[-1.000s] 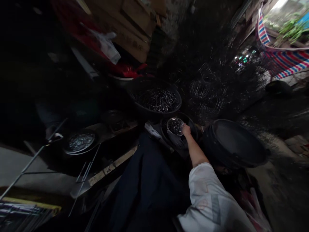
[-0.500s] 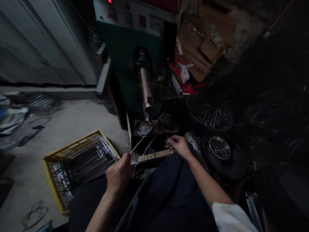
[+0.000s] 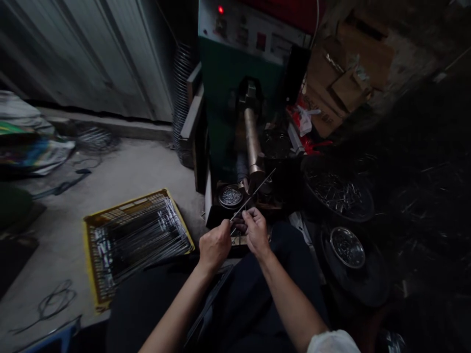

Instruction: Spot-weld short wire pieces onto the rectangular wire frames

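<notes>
A thin steel rod (image 3: 253,195) runs diagonally up and to the right. Its lower end is at the left hand (image 3: 215,247), and its upper end stands free in front of the machine. The left hand is closed on the rod near that lower end. The right hand (image 3: 255,233) has changed most since the earlier frame: it was open with spread fingers, well apart from the left, and is now curled and pinched just beside it. Whether the right hand grips the rod cannot be confirmed from this view.

Beyond the rod stands a green machine (image 3: 228,83) with a brass-coloured cylinder (image 3: 252,139). Near its base sits a round dish of small metal pieces (image 3: 221,196). To the left, a yellow crate (image 3: 125,206) of long wire rods lies on the concrete floor (image 3: 147,166). To the right, a steel bowl (image 3: 348,247) rests in a black tub (image 3: 353,287), and a black basin (image 3: 362,215) of metal pieces sits beyond it.
</notes>
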Tool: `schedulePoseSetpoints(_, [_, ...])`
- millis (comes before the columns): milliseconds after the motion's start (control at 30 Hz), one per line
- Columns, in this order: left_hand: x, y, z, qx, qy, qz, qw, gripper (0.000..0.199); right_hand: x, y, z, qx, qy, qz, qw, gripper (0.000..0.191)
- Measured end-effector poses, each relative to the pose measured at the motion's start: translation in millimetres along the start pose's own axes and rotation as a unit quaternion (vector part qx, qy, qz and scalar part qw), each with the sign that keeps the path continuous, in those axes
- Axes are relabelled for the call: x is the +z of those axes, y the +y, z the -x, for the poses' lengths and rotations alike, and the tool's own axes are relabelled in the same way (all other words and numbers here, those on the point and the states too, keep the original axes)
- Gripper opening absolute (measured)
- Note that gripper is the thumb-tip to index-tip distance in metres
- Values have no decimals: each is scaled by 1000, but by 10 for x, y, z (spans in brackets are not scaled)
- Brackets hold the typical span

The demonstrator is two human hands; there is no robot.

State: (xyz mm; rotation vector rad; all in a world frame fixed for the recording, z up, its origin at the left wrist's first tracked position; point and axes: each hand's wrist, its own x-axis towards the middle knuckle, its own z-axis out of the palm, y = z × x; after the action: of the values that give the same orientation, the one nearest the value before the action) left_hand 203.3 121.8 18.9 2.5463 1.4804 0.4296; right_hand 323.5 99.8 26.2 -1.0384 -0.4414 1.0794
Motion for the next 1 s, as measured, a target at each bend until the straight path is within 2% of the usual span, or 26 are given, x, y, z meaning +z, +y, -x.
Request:
schedulePoseSetpoints(333, [24,43,-169,6,-1,17,1000,20,-6,-110,-160,15,-11,14,1000,32])
schedulePoseSetpoints(1000, [48,98,-414,28,43,37,998,25,-24,-229,-384,-18,-25,11,999,22])
